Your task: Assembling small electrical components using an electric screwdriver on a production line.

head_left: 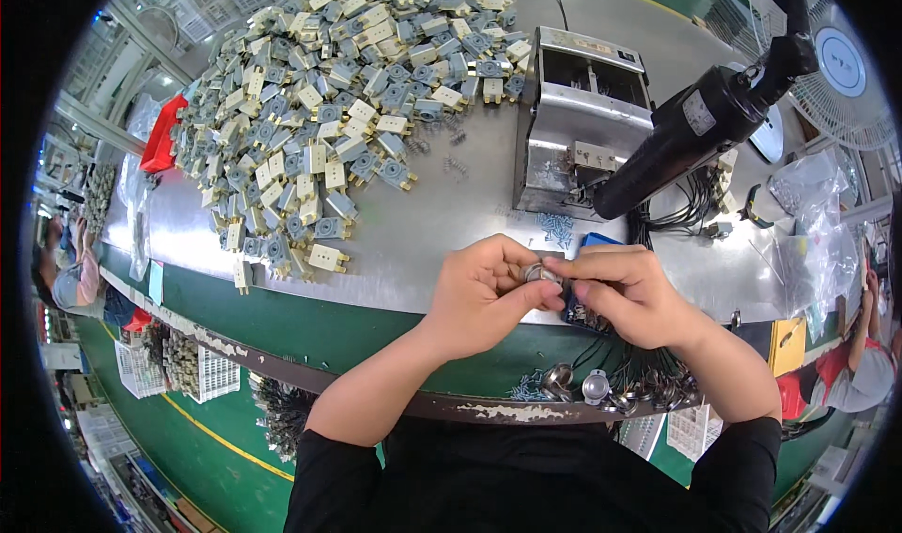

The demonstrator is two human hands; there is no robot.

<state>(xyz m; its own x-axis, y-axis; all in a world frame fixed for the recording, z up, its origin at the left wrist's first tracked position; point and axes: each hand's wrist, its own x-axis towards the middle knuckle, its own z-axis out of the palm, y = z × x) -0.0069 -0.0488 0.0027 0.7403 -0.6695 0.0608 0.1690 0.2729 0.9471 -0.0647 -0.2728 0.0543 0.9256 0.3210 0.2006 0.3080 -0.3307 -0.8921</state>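
A: Your left hand [477, 293] and right hand [634, 293] are pinching a small round metal piece [541, 273], aren't they?

B: Yes, you're holding it above the table [413, 228], just nearer you than the blue screws [556, 229].

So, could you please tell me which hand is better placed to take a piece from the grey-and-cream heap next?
Probably the left hand: it is nearer the heap, while the right hand sits farther across. Both are busy at a small metal part, though.
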